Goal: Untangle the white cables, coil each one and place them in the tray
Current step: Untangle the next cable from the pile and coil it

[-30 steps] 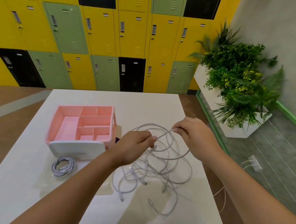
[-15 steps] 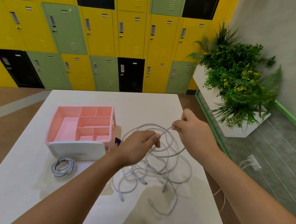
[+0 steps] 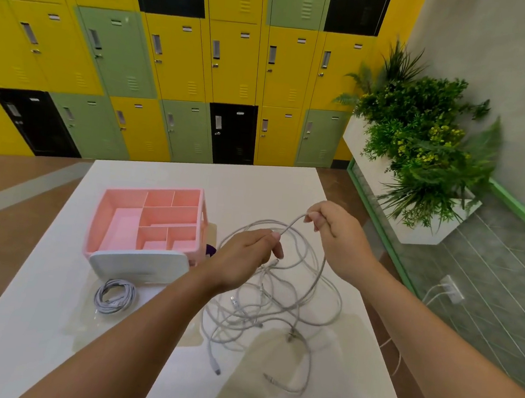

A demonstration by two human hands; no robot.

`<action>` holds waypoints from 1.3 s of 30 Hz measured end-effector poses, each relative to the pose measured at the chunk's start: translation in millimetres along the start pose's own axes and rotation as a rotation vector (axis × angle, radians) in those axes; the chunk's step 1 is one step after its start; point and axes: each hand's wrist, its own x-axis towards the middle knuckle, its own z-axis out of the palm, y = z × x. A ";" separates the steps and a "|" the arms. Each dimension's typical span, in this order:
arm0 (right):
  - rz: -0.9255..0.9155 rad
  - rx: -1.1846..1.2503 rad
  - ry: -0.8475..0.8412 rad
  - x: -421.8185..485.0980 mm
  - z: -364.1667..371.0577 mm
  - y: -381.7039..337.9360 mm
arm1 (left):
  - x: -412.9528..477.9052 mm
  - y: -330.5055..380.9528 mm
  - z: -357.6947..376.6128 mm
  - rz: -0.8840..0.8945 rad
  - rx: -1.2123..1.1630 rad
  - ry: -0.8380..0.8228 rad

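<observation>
left hand (image 3: 242,258) forward, fingers pinched | right hand (image 3: 337,238) raised, pinching

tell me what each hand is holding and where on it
Both hands pinch the same raised strand of the tangled white cables, along its length: the left hand lower, the right hand higher.

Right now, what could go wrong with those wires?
The left hand and right hand both pinch one strand. Pulling hard might tighten the knots in the tangle below. The tangle lies close to the table's right edge, so loose ends could slip off. The coil lies on the table, not in the tray, and might loosen.
</observation>
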 end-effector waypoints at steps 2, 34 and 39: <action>-0.107 -0.024 0.070 1.6 0.1 3.1 | 0.1 -0.6 -1.2 0.013 0.013 -0.016; 0.188 0.284 0.206 7.2 5.9 16.6 | 2.9 11.9 0.7 -0.058 -0.372 -0.029; 0.224 0.050 0.030 -0.7 16.8 23.6 | 6.5 24.4 5.0 -0.013 -0.606 -0.031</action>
